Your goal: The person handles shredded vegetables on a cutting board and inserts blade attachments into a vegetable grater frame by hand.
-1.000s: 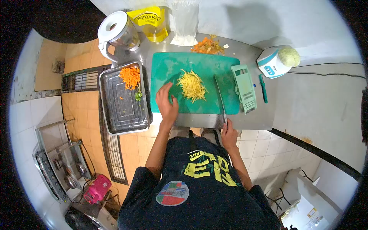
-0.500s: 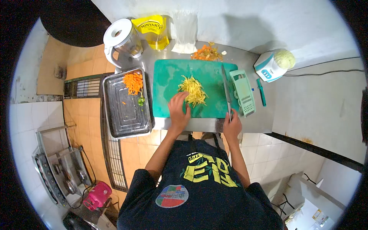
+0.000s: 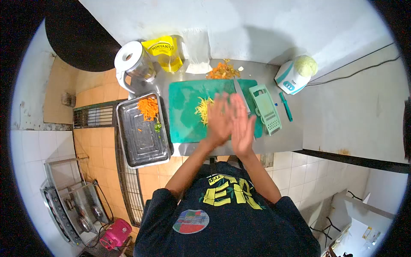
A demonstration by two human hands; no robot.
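My left hand (image 3: 219, 123) and my right hand (image 3: 242, 130) are raised over the green cutting board (image 3: 183, 126), close together with palms turned towards each other. Both look flat with fingers stretched, and neither holds anything; motion blurs the left. Thin yellow shreds (image 3: 203, 109) lie heaped on the board, partly hidden behind my left hand. A knife (image 3: 239, 91) rests on the board's right side, its lower part covered by my right hand. Beside it is a pale green grater (image 3: 267, 110). Left of the board, a metal tray (image 3: 147, 150) carries orange carrot shreds (image 3: 148, 108) and small green pieces (image 3: 158, 127).
Behind the board are orange peelings (image 3: 222, 70), a yellow pouch (image 3: 165, 51) and a blender jug (image 3: 130, 60). To the right stand a white appliance base (image 3: 291, 78) with a pale green round vegetable (image 3: 305, 66) on top, and a teal-handled tool (image 3: 286, 107).
My right hand has let go of the knife, which now lies on the board. My left hand has left the yellow shreds, and both hands have come together. The view has shifted slightly.
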